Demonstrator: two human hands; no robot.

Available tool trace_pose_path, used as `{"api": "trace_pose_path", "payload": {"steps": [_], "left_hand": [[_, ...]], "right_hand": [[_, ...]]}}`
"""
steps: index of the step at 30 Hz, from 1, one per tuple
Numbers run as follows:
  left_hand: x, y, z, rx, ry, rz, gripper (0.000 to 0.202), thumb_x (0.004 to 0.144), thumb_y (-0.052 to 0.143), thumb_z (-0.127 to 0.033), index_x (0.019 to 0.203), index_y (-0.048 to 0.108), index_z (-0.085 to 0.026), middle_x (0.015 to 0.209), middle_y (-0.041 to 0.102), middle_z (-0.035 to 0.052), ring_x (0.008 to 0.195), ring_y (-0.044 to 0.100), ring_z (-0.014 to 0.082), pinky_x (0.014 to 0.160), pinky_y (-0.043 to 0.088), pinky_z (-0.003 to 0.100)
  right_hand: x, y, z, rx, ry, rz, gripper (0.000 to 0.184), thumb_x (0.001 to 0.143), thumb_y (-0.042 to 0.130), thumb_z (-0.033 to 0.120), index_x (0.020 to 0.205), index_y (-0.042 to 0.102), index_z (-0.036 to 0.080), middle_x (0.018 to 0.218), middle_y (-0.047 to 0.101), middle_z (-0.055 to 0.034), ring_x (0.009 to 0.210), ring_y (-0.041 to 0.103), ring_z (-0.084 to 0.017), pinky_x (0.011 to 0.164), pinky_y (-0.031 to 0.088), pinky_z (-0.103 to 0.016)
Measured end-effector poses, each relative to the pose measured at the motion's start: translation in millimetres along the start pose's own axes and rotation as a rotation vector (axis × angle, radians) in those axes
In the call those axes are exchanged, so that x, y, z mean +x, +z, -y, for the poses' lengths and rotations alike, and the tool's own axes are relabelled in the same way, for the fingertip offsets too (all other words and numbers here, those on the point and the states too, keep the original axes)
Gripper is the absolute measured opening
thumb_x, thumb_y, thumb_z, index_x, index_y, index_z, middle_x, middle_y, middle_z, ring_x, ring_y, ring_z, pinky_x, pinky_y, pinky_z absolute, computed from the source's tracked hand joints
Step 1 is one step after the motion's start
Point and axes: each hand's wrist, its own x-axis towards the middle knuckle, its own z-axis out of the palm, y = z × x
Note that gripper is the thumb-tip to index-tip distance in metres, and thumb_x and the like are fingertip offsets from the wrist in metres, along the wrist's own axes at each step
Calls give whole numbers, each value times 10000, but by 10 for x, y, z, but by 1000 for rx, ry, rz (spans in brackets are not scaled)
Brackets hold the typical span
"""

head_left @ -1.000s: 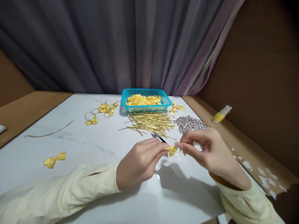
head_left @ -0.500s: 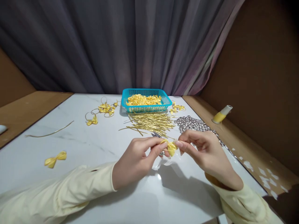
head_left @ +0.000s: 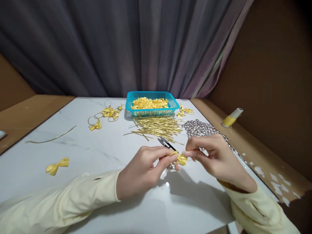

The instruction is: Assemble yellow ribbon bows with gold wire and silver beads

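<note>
Between the thumb and forefinger of my left hand (head_left: 143, 170) a small yellow ribbon bow (head_left: 181, 159) is pinched at its left side. A silver bead (head_left: 172, 166) shows just below those fingertips, partly hidden. My right hand (head_left: 211, 156) is closed in a pinch at the bow's right end, on what looks like a thin thread, barely visible. Black thread snips (head_left: 167, 143) lie just beyond the bow, their handle end partly hidden by my left hand.
A blue basket (head_left: 129, 105) of yellow bows stands at the back. Before it lie gold twist ties (head_left: 158, 128), with silver beads (head_left: 201, 128) to the right. Finished bows on loops (head_left: 110, 112) and a loose bow (head_left: 57, 166) lie left. A yellow thread spool (head_left: 231, 118) stands right.
The bow and my left fingertips have shifted slightly right and down. My right hand has moved a little right, and more of the snips shows.
</note>
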Motion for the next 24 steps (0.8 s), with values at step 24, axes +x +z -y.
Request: {"api": "trace_pose_path", "payload": {"steps": [24], "left_hand": [[32,-28,-47,-17,67,39,276,872,403,-191,746,645,-150,715,666,21,628,566,102,595,431,192]], "right_hand": [[-56,109,-6,84,-89,-107,232,738,454,71,531,432,173,482,441,15,451,367,-92,444,279,-230]]}}
